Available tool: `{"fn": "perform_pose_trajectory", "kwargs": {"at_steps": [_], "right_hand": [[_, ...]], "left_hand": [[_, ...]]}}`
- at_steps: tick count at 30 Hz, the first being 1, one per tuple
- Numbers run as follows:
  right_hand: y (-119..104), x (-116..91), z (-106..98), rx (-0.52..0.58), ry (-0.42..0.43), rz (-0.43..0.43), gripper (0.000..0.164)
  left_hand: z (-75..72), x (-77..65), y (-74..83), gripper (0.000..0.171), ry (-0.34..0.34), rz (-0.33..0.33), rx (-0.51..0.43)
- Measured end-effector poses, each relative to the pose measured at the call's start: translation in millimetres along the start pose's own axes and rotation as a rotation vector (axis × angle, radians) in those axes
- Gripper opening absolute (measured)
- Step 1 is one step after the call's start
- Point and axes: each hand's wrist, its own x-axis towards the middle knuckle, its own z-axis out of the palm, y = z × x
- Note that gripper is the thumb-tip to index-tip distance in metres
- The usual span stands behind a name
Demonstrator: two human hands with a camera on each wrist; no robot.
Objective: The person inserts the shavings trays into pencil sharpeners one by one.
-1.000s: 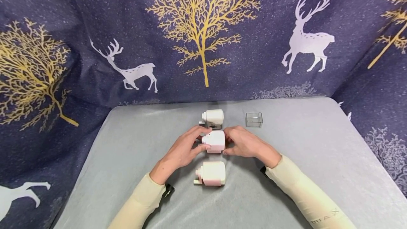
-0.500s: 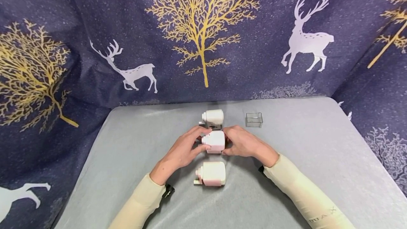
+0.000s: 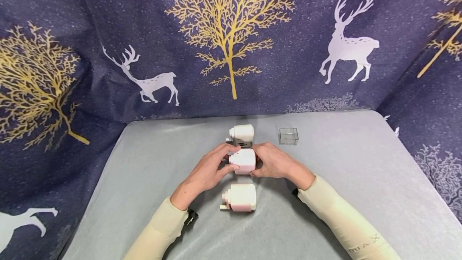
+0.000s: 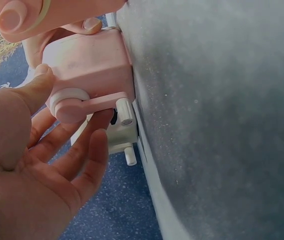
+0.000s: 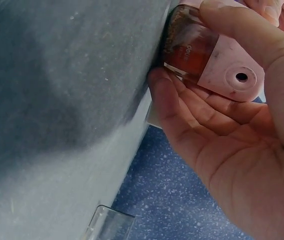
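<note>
Pink sharpener (image 3: 245,160) stands upright on the table (image 3: 166,147), btwn a white sharpener (image 3: 243,132) behind & a cream-topped sharpener (image 3: 243,196) in front; L hand (image 3: 212,166) grasps its body at the crank (image 4: 100,103) end, thumb on near side, fingers on far, while R hand (image 3: 278,161) pinches the clear drawer (image 5: 191,47) at the opp. end. For the step in hand, prob. sliding this drawer, L hand should brace the body flat & R hand work level and square, w/o twisting, lest it jam. Long axis runs L–R across the table; crank faces L, pencil hole (image 5: 242,77) faces R.
</note>
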Motion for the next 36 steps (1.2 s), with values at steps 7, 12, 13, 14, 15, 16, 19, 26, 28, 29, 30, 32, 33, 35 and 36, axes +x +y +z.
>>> {"fn": "perform_pose_trajectory", "kwargs": {"at_steps": [7, 12, 13, 14, 15, 16, 19, 26, 28, 29, 30, 32, 33, 35, 36], "right_hand": [[-0.6, 0.6, 0.0, 0.010, -0.002, -0.004, 0.034], [-0.6, 0.8, 0.7, 0.032, -0.010, 0.006, 0.035], [-0.5, 0.8, 0.9, 0.034, -0.010, 0.008, 0.036], [-0.4, 0.8, 1.0, 0.037, -0.010, 0.010, 0.036], [-0.3, 0.7, 1.2, 0.040, -0.009, 0.012, 0.036], [-0.1, 0.7, 1.4, 0.040, -0.008, 0.013, 0.036], [0.2, 0.4, 1.7, 0.038, -0.003, 0.013, 0.036], [0.7, -0.6, 1.9, 0.035, 0.000, 0.011, 0.037], [0.8, -0.6, 1.8, 0.037, 0.004, 0.009, 0.038], [0.9, -0.6, 1.8, 0.039, 0.005, 0.009, 0.038], [0.9, -0.7, 1.7, 0.044, 0.004, 0.010, 0.039], [0.8, -1.1, 1.2, 0.064, 0.004, 0.013, 0.039], [0.9, -1.4, 1.1, 0.072, 0.003, 0.014, 0.039], [1.2, -1.9, 1.0, 0.089, 0.000, 0.020, 0.040], [1.4, -2.0, 1.0, 0.097, -0.001, 0.023, 0.040]], "left_hand": [[0.6, -0.6, -0.7, 0.047, 0.017, 0.000, -0.009], [1.0, -0.6, -1.9, 0.047, 0.016, 0.001, -0.011], [1.2, -0.7, -2.1, 0.047, 0.016, 0.002, -0.011], [1.3, -0.7, -2.2, 0.047, 0.016, 0.000, -0.010], [1.4, -0.7, -2.3, 0.047, 0.016, 0.000, -0.011], [1.5, -0.6, -2.2, 0.047, 0.017, 0.001, -0.010], [1.8, -0.7, -2.7, 0.047, 0.016, 0.003, -0.012], [1.9, -1.0, -3.4, 0.048, 0.011, 0.004, -0.019], [1.8, -0.8, -3.6, 0.049, 0.012, 0.007, -0.023], [1.7, -0.8, -3.6, 0.050, 0.012, 0.006, -0.022], [1.6, -0.7, -3.6, 0.050, 0.011, 0.007, -0.022], [1.0, -0.9, -3.6, 0.052, 0.003, 0.002, -0.021], [0.7, -1.0, -3.8, 0.052, -0.003, -0.004, -0.019], [0.1, -1.1, -3.9, 0.054, -0.015, -0.012, -0.016], [-0.2, -1.1, -4.0, 0.054, -0.021, -0.016, -0.016]]}}
